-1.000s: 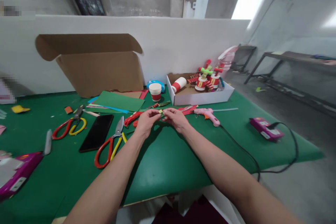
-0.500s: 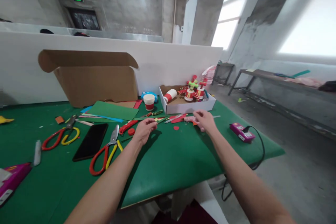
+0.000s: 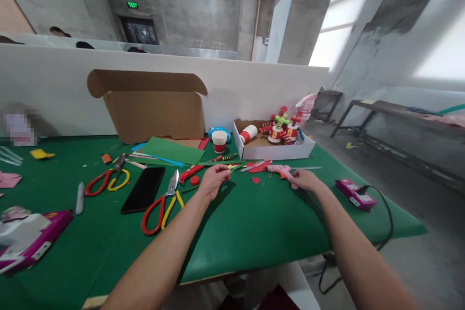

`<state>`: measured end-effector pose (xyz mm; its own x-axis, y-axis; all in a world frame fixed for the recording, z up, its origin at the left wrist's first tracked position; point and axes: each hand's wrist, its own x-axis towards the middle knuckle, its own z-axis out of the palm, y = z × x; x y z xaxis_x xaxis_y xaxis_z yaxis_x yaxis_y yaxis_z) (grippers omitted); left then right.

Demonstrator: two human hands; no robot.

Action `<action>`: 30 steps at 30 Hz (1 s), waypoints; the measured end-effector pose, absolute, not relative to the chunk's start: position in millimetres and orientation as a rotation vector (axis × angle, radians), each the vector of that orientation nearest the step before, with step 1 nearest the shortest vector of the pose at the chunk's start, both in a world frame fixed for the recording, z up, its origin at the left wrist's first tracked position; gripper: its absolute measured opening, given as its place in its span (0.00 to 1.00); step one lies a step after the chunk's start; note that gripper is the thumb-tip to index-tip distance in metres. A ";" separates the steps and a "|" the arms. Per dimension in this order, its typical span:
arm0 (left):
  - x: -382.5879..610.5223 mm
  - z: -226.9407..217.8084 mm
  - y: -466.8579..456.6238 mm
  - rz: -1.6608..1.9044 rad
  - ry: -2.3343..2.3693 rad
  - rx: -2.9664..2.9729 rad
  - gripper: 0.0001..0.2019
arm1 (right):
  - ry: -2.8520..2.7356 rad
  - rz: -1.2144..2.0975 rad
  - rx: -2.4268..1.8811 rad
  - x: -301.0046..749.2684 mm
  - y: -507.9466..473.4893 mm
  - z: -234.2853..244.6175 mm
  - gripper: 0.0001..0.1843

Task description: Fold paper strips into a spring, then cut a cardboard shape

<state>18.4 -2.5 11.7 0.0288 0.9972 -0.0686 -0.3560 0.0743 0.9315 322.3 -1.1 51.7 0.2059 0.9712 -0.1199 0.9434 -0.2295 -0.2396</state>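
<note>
My left hand [image 3: 214, 180] is closed in a pinch on a small green paper strip [image 3: 237, 167] with a pale yellowish bit by the fingertips. My right hand [image 3: 305, 180] has its fingers closed on the handle of a pink glue gun [image 3: 281, 169], whose nozzle points left. A clear glue stick [image 3: 310, 168] sticks out behind the gun. Near the nozzle lie red paper pieces [image 3: 259, 168] and a pen-like tool. A small red paper disc [image 3: 256, 180] rests on the green table between my hands.
Scissors [image 3: 163, 203], a second pair [image 3: 109, 179] and a black phone [image 3: 143, 191] lie left. Green paper sheets [image 3: 170, 150] and a paper cup [image 3: 219, 141] stand behind. A white box [image 3: 276, 152] holds cup figures. A purple power block [image 3: 356, 194] with a cable lies right.
My right hand has come down from above the glue gun onto its handle. My left hand keeps its pinch on the green strip. The view has turned left.
</note>
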 end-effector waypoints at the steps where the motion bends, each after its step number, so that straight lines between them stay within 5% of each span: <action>1: 18.6 11.5 -2.3 1.298 0.960 0.896 0.15 | -1.914 0.431 -2.352 321.4 1.5 52.3 0.06; 6: 18.5 11.4 -1.8 1.315 0.971 0.901 0.15 | -1.977 0.590 -2.252 314.2 8.3 51.7 0.11; 10: 17.9 9.5 -0.5 1.317 0.969 0.908 0.15 | -1.692 0.646 -2.111 317.2 0.9 48.5 0.03; 16: 17.5 7.8 0.8 1.317 0.966 0.880 0.16 | -1.272 1.028 -1.679 306.3 -26.0 66.8 0.15; 21: 17.1 7.5 0.9 1.300 0.965 0.876 0.17 | -1.236 1.443 -1.401 283.6 -41.4 79.7 0.10; 30: 17.0 2.3 3.6 1.310 0.975 0.866 0.17 | -1.394 1.194 -1.350 249.7 -48.1 69.4 0.24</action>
